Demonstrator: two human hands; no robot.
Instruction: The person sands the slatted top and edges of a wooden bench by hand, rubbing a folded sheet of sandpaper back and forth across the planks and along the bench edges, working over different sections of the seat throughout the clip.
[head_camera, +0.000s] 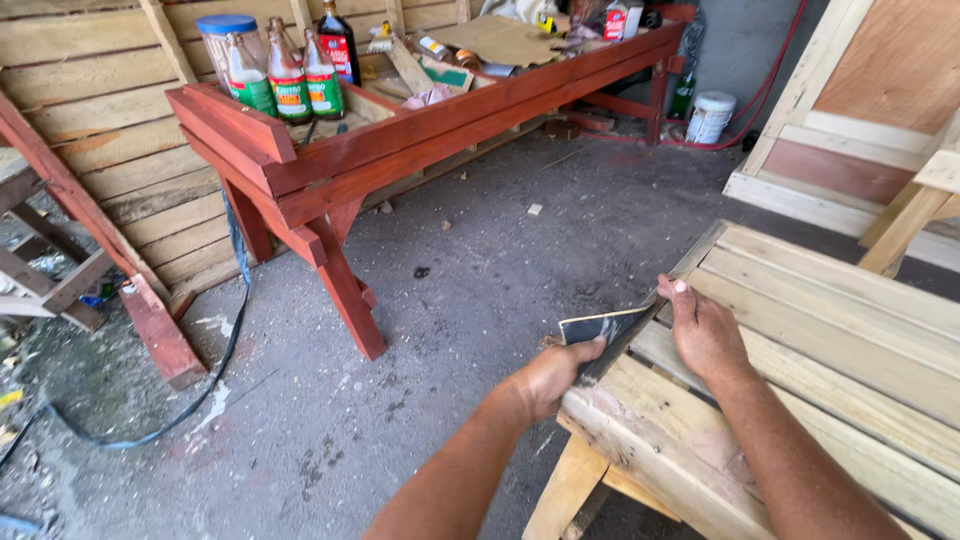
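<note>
Both hands grip a dark sanding sheet (600, 326) against the slatted wooden frame's (800, 340) edge: left hand (555, 375) at the near end, right hand (703, 330) above. The frame wood is bare and unpainted, unlike the red table (400, 150) beyond.

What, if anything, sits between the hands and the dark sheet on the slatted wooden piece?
Nothing visible. The left hand already grips the dark sheet at its near end, and the right hand rests on the edge of the slatted wooden frame right beside it.
</note>
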